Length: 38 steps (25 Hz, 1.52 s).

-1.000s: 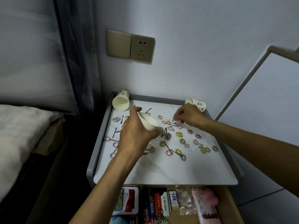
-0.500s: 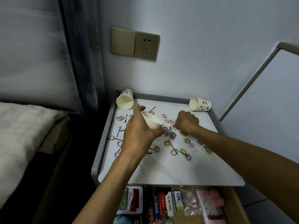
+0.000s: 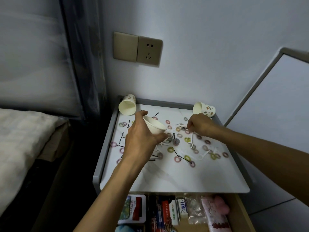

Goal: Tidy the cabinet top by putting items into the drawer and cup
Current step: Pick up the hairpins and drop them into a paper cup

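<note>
My left hand (image 3: 142, 138) grips a white paper cup (image 3: 154, 126), tilted with its mouth toward the right, above the white cabinet top (image 3: 175, 176). My right hand (image 3: 199, 126) hovers just right of the cup, its fingers curled and pinching small white floss picks (image 3: 192, 139) that hang from it. Several coloured hair rings (image 3: 187, 158), black hairpins (image 3: 177, 154) and more white floss picks (image 3: 204, 154) lie scattered over the top. The drawer (image 3: 234, 208) below stands open, filled with packets and boxes.
Two patterned paper cups lie on their sides at the back corners, one on the left (image 3: 127, 106) and one on the right (image 3: 203, 109). A raised grey rim (image 3: 102, 158) borders the top. A bed (image 3: 20, 141) stands left; a wall socket (image 3: 149, 51) is above.
My right hand dipped into the pile near the cup and has now risen, pulling white floss picks up with it. The left hand holds the cup in about the same place.
</note>
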Tool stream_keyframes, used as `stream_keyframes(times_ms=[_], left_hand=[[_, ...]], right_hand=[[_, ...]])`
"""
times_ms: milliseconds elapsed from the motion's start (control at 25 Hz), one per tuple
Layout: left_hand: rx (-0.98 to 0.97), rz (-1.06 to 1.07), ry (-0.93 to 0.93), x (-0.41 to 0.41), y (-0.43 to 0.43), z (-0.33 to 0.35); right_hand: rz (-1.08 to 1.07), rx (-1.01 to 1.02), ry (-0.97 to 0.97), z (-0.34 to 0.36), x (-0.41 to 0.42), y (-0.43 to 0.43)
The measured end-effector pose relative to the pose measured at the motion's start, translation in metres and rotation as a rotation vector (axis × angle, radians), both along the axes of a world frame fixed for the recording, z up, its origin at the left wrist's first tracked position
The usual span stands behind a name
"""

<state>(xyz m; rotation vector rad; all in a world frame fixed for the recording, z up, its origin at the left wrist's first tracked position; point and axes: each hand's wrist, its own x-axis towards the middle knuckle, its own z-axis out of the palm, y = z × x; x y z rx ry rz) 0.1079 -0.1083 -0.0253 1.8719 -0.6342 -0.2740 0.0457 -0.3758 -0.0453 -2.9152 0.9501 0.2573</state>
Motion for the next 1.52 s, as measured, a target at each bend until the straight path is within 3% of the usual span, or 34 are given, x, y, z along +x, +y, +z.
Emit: stream_keyframes(times_ms=[280, 560, 1040, 1240, 1520], left_hand=[[-0.005, 0.002, 0.003, 0.0, 0.001, 0.001], [-0.009, 0.014, -0.008, 0.0, 0.002, -0.002], [0.001, 0.005, 0.009, -0.001, 0.001, -0.008], [-0.008, -0.001, 0.011, 0.0, 0.002, -0.007], [0.003, -0.012, 0.004, -0.001, 0.004, -0.005]], right_hand=[[0.155, -0.025, -0.031, 0.011, -0.002, 0.004], [0.496, 0.003, -0.062, -0.016, 0.013, 0.024], [0.439, 0.151, -0.101, -0.023, 0.018, 0.022], [0.475, 0.114, -0.055, -0.023, 0.008, 0.027], [0.506, -0.111, 0.037, 0.014, -0.001, 0.028]])
